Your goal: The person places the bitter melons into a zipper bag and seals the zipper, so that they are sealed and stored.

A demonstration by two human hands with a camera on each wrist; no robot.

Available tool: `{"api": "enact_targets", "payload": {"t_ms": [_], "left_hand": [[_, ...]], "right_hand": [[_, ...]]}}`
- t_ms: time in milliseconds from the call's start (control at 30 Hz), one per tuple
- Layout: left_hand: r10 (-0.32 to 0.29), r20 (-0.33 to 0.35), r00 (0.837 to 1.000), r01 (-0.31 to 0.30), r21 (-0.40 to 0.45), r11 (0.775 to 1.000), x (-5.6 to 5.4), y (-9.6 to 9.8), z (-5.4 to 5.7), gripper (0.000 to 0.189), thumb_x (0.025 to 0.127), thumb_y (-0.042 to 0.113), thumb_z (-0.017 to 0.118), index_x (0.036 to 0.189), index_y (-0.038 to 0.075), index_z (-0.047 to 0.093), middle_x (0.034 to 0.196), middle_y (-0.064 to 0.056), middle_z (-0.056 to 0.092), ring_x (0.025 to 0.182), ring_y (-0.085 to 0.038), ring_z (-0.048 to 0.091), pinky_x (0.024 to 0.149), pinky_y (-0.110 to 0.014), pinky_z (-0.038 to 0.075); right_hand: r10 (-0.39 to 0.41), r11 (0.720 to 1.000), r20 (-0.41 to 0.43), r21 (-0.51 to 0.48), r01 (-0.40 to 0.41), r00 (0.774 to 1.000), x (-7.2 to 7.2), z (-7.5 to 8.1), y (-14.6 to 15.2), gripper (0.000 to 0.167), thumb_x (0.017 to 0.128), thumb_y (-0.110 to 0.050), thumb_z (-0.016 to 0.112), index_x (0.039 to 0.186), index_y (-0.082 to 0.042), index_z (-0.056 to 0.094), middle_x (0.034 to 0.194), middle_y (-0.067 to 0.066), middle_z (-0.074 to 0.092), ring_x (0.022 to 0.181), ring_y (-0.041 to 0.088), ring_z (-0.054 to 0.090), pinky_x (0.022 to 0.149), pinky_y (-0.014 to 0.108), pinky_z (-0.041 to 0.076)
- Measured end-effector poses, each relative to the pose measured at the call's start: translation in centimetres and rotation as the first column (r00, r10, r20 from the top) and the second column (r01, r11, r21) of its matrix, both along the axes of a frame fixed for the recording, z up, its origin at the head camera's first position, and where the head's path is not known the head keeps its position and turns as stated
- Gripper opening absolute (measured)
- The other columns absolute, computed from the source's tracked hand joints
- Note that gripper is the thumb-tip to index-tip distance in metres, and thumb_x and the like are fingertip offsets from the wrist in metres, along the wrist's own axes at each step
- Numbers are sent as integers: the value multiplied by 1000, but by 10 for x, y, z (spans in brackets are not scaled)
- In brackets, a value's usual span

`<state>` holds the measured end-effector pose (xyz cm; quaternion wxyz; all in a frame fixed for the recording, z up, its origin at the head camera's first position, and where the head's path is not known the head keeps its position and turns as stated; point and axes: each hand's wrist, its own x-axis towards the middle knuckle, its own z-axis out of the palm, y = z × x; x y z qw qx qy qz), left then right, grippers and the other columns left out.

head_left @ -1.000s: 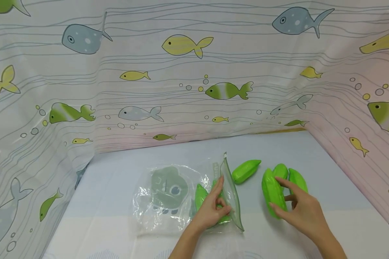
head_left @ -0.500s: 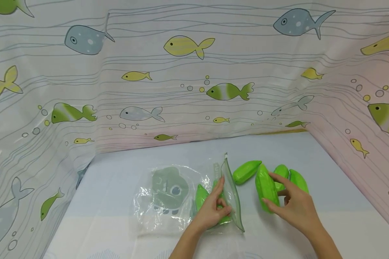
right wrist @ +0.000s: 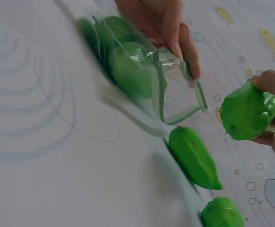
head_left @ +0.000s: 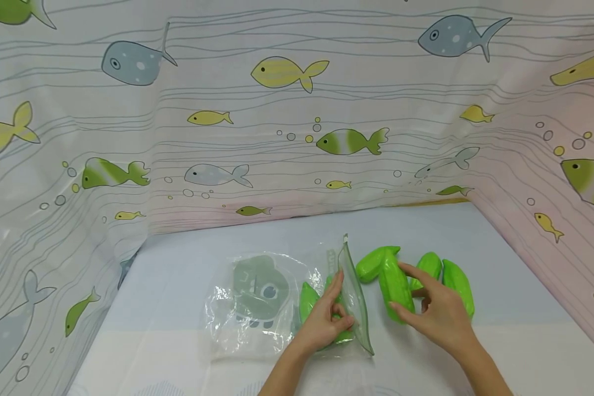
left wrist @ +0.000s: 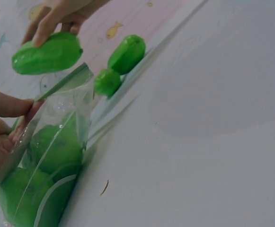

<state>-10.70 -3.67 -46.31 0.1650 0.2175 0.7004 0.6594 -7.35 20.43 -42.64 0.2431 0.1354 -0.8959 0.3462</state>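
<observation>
A bright-green, ridged, elongated fruit (head_left: 395,289), grasped by the right hand (head_left: 438,316), hovers above the pale table (head_left: 406,360) beside a clear, green-rimmed plastic bag (head_left: 259,289), whose mouth the left hand (head_left: 323,323) pinches, apparently to keep its walls apart.

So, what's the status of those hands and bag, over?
Left hand holding clear bag open. Right hand gripping green fruit outside it. Possible obstacle: another fruit beside bag.
</observation>
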Motion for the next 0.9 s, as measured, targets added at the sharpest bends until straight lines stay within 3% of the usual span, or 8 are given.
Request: {"api": "enact_targets", "payload": {"t_ms": [233,533,900], "left_hand": [[3,1,1000,-3,-5,1000,0,0,0,94,81,-14,63,155,11,10,160,-15,1,70,-5,57,64,-24,57],[3,-10,1000,-3,-7,1000,0,0,0,93,81,-14,64,155,9,11,160,-16,2,70,-5,57,64,-25,57],[2,-19,1000,-2,-9,1000,0,-1,1,92,82,-14,63,155,9,11,160,-16,3,69,-7,58,62,-24,56]], "right_hand": [[22,1000,-21,-15,-22,1000,-5,-4,-7,81,60,-14,90,133,-16,56,114,9,67,60,1,57,44,13,39],[57,995,44,-79,-53,997,-10,-10,-19,81,65,-15,89,137,-18,52,119,11,65,65,3,62,42,15,41],[101,987,148,-143,-80,984,-15,-25,-38,78,72,-18,86,139,-18,47,122,14,63,73,16,69,43,20,46]]}}
